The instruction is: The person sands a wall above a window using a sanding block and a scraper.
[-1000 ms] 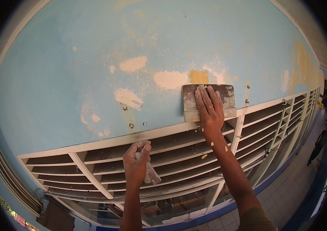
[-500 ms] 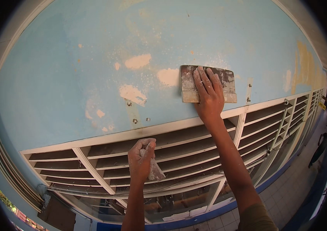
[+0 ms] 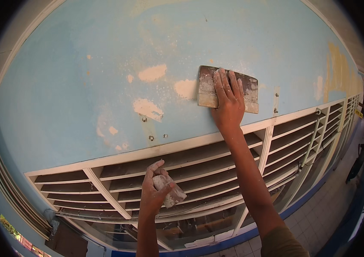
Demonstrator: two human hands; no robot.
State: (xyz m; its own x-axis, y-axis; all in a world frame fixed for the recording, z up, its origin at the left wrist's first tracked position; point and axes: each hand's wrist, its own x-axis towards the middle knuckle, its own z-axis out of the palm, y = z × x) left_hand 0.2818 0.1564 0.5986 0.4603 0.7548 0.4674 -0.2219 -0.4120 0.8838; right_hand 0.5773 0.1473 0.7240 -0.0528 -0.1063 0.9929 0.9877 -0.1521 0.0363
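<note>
My right hand (image 3: 230, 105) presses a wide, dark filling blade (image 3: 250, 85) with a pale lower edge against the light blue wall (image 3: 109, 38). Its fingers lie flat over the blade, and the thumb is hidden. Lower down, in front of the louvres, my left hand (image 3: 153, 190) grips a small, putty-smeared scraper (image 3: 174, 195) between thumb and fingers, with the index finger raised. White dust coats the fingers of both hands. Left of the wide blade, pale filler patches (image 3: 148, 109) mark the wall, one of them right beside the blade's left end.
White-framed louvres (image 3: 182, 165) run below the wall, over glass panes. Bolts (image 3: 144, 119) stick out of the wall below the patches, and more sit right of the blade. Pipes (image 3: 6, 171) run down the far left. Yellowish stains (image 3: 339, 70) streak the right side.
My right hand and the wide blade have moved slightly up and left, the blade tilting a little. My left hand has opened its index finger and turned, exposing more of the small scraper.
</note>
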